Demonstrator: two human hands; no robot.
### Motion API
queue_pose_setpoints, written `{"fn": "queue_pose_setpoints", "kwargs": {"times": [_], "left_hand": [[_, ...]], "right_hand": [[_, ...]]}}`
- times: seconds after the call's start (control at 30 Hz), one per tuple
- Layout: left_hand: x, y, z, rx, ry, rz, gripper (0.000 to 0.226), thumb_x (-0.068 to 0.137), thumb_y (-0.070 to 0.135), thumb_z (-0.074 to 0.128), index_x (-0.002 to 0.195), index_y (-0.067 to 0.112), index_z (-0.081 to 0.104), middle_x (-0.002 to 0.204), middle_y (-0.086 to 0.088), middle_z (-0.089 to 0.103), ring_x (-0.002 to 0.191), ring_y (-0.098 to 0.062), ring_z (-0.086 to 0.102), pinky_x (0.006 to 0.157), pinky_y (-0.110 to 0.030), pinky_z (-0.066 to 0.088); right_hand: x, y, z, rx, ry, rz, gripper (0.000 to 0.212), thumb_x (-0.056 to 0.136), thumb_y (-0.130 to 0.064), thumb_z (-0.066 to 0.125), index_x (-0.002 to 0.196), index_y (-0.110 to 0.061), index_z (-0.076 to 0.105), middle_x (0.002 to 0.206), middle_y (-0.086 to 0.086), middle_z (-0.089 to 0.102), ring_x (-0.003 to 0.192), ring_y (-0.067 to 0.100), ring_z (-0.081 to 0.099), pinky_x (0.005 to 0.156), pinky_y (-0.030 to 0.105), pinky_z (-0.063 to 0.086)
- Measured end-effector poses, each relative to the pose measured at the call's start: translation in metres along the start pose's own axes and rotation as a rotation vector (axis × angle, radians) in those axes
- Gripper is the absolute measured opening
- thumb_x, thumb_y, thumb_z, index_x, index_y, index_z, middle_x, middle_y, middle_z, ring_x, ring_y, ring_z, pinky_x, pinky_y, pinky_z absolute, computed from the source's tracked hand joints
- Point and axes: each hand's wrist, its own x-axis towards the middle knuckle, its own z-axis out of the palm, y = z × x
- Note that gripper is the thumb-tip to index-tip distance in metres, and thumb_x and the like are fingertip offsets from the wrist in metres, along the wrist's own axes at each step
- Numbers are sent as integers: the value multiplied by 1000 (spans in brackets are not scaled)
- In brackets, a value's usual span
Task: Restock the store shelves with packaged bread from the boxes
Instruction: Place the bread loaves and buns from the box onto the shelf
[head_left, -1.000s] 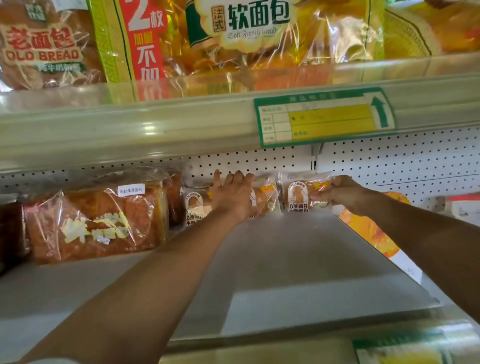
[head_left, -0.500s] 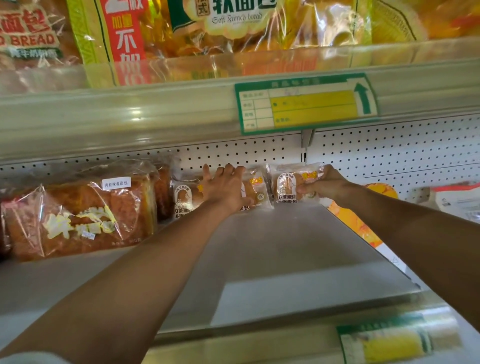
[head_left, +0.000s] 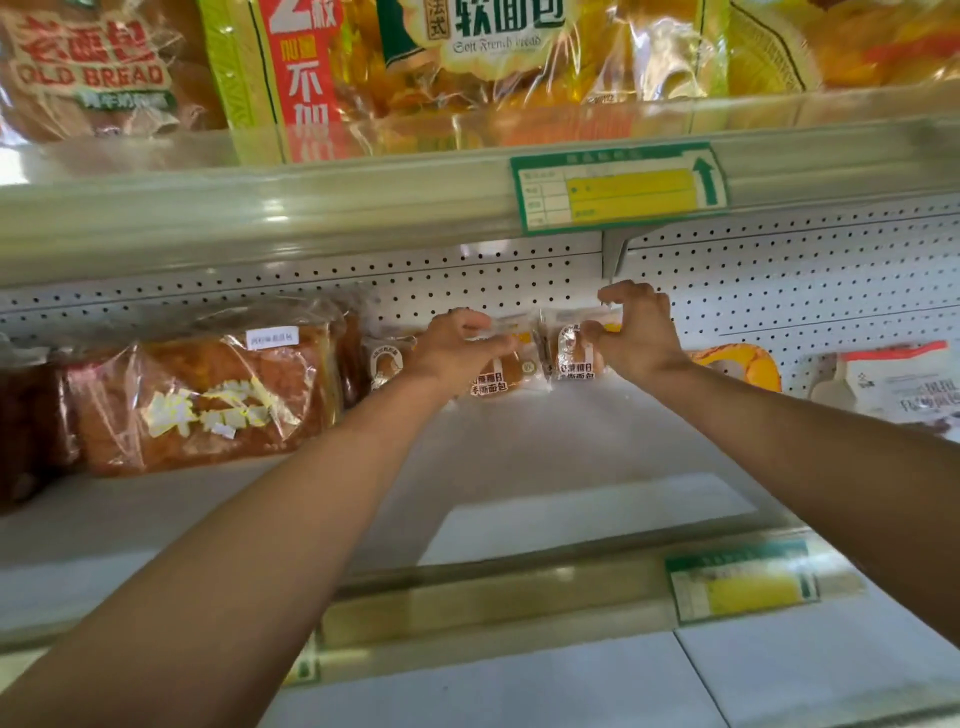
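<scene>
Three small bread packs stand in a row against the pegboard at the back of the middle shelf (head_left: 519, 447). My left hand (head_left: 457, 348) pinches the clear top of the middle pack (head_left: 498, 376). My right hand (head_left: 641, 335) curls round the upper right corner of the right pack (head_left: 574, 358), thumb on its front and fingers arched above it. The left pack (head_left: 385, 364) stands free beside my left wrist.
A large loaf in clear wrap (head_left: 202, 400) lies at the shelf's left. An orange pack (head_left: 748, 366) and a white bag (head_left: 898, 384) lie at the right. The upper shelf (head_left: 363, 218) overhangs with big bread bags (head_left: 493, 52). Price tags (head_left: 618, 187) sit on the rails.
My left hand went from lying flat against the middle pack to pinching its top. My right hand's fingers have lifted and arched over the right pack. The view shifted slightly.
</scene>
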Motion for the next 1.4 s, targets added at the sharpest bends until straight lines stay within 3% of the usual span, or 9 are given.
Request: {"fn": "queue_pose_setpoints", "kwargs": {"times": [0.1,0.2,0.43,0.67,0.83,1.03,1.13,1.3,1.4], "left_hand": [[-27,3,-20,-223,21,-38,33,86,30,75,117,20,67,110,3,69,95,-12,64,70,-19,52],[-61,-1,-51,-369,45,-62,10,89,23,72,98,27,69,103,2,73,102,-18,69,85,-30,55],[-161,-23,-139,-564,134,-86,16,95,16,63,110,15,67,88,-4,75,74,-18,71,69,-30,59],[-268,-73,-239,-571,350,-175,8,96,19,62,96,21,70,84,-1,76,73,-17,71,62,-26,56],[-358,-122,-312,-552,502,-245,9,98,17,57,99,18,66,79,1,74,65,-12,69,61,-24,55],[-472,-206,-399,-493,666,-454,12,100,17,56,102,12,67,89,-5,73,73,-17,68,68,-30,55],[-520,-249,-426,-372,735,-577,18,100,16,56,108,3,65,91,-9,70,71,-18,63,66,-29,52],[-598,-336,-460,-330,841,-752,12,100,15,56,102,9,66,83,-4,70,66,-15,62,60,-23,48],[-635,-392,-465,-353,903,-868,15,99,15,57,88,14,67,80,-6,67,64,-15,59,59,-24,47]], "right_hand": [[-21,-28,10,198,-38,-59,18,87,-15,68,104,-18,65,111,5,64,106,21,60,97,41,49],[-48,-65,23,364,-115,-155,17,88,-4,64,83,-20,66,83,0,69,80,17,65,81,32,54],[-124,-172,67,472,-233,-351,12,90,0,62,87,-8,71,72,-5,65,62,-5,57,65,16,45],[-223,-283,128,635,-435,-471,13,92,-2,61,84,-9,69,74,2,66,64,9,60,66,28,51],[-311,-369,175,806,-590,-514,11,93,-2,59,88,3,67,69,7,65,54,5,58,52,17,46],[-437,-449,250,937,-913,-482,19,95,-6,58,79,-14,65,69,16,66,51,15,59,47,25,46],[-487,-470,285,926,-1042,-456,20,95,-6,57,78,-9,66,70,16,67,53,18,62,48,26,49],[-578,-492,357,838,-1333,-397,18,97,-7,56,85,0,67,71,8,68,57,19,64,53,33,53],[-625,-495,404,779,-1487,-324,16,97,-7,56,85,-5,67,70,6,67,54,14,63,51,26,51]]}}
